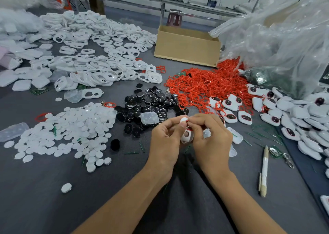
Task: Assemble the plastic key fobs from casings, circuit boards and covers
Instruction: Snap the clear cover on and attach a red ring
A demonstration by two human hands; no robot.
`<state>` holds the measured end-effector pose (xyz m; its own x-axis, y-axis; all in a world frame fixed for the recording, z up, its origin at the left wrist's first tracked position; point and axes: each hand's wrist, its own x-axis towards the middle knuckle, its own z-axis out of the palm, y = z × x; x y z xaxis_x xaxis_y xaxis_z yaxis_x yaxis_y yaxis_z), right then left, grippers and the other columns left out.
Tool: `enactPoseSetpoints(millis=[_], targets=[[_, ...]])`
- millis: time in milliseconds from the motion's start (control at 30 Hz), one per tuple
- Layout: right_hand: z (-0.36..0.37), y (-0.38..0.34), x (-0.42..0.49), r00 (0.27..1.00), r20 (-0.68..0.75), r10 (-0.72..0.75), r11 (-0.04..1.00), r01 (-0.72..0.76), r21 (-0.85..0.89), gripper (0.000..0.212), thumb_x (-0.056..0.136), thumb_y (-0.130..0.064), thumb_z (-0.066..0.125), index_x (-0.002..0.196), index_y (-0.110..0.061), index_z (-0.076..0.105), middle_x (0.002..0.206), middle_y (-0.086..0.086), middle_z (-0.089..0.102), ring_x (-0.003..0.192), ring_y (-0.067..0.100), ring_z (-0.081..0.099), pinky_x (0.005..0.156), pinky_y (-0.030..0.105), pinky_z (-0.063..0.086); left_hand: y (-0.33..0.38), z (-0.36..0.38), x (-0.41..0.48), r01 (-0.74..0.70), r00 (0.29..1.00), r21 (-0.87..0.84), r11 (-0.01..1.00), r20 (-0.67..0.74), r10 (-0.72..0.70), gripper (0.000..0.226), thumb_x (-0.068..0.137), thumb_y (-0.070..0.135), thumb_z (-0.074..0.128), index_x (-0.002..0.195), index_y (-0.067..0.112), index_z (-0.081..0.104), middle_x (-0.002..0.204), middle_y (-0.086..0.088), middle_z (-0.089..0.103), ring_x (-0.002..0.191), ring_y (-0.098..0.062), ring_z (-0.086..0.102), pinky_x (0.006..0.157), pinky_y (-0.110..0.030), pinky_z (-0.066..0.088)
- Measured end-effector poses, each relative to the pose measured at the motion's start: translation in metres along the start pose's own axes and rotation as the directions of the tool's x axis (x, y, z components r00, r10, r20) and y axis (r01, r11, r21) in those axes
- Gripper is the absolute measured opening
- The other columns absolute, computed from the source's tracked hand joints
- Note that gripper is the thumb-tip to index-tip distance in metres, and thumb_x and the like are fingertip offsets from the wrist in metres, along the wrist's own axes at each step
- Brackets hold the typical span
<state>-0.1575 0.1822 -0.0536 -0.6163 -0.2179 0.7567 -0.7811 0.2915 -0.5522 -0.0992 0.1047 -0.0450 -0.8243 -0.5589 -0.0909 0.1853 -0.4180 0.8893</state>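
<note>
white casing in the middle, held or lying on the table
Held: left hand and right hand both pinch the white casing, a red ring at its top.

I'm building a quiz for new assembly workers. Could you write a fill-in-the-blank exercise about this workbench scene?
1. The left hand and the right hand together hold a white casing with a ____ ring on it.
2. The box behind the red rings is made of ____.
3. The pile between the white discs and the red rings is ____.
4. The pen lies to the ____ of both hands.
Missing words: red; cardboard; black; right.
</note>
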Motion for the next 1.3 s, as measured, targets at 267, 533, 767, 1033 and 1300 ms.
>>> enactPoseSetpoints(millis=[267,533,767,1033,1300], targets=[[-0.002,-0.001,0.004,0.968,0.136,0.213,0.902,-0.248,0.353,0.025,0.078,0.005,0.070,0.079,-0.020,0.069,0.094,-0.010,0.071,0.093,0.014,0.065,0.081,0.026,0.048,0.001,-0.007,0.006,-0.087,0.995,-0.011,0.996,0.042,0.087,0.018,0.092,0.001,0.057,0.100,0.010,0.070,0.091,-0.008,0.073,0.087,-0.021,0.064,0.086,-0.039,0.050],[-0.014,0.006,0.014,0.911,0.233,0.340,0.742,-0.412,0.528,0.035,0.072,0.002,0.075,0.093,-0.025,0.071,0.092,-0.009,0.072,0.084,0.012,0.063,0.074,0.028,0.052,0.001,-0.008,0.009,-0.126,0.974,-0.014,0.992,0.186,0.127,0.022,0.095,-0.001,0.052,0.108,0.008,0.067,0.106,-0.015,0.072,0.108,-0.034,0.064,0.103,-0.053,0.045],[-0.019,0.003,0.018,0.871,0.395,0.292,0.653,-0.483,0.583,0.037,0.070,-0.010,0.067,0.106,-0.015,0.065,0.090,-0.006,0.075,0.088,0.008,0.069,0.079,0.020,0.053,0.005,-0.013,0.008,-0.179,0.939,-0.020,0.984,0.295,0.177,0.020,0.092,0.008,0.055,0.106,0.012,0.069,0.107,-0.010,0.072,0.104,-0.020,0.064,0.098,-0.037,0.049],[-0.022,0.003,0.017,0.879,0.393,0.272,0.666,-0.466,0.582,0.024,0.073,-0.009,0.064,0.096,-0.012,0.066,0.083,-0.005,0.074,0.082,0.007,0.065,0.081,0.021,0.052,0.002,-0.012,0.008,-0.261,0.921,0.063,0.963,0.316,0.229,0.027,0.096,-0.004,0.049,0.104,0.013,0.068,0.101,-0.003,0.073,0.098,-0.012,0.066,0.086,-0.024,0.051],[-0.020,0.002,0.016,0.918,0.304,0.253,0.789,-0.378,0.485,0.027,0.080,-0.001,0.066,0.097,-0.023,0.068,0.087,-0.016,0.073,0.086,0.002,0.068,0.080,0.017,0.051,0.003,-0.008,0.006,-0.200,0.951,0.011,0.980,0.243,0.191,0.020,0.094,0.003,0.055,0.105,0.011,0.070,0.104,-0.012,0.072,0.094,-0.018,0.065,0.091,-0.034,0.053]])
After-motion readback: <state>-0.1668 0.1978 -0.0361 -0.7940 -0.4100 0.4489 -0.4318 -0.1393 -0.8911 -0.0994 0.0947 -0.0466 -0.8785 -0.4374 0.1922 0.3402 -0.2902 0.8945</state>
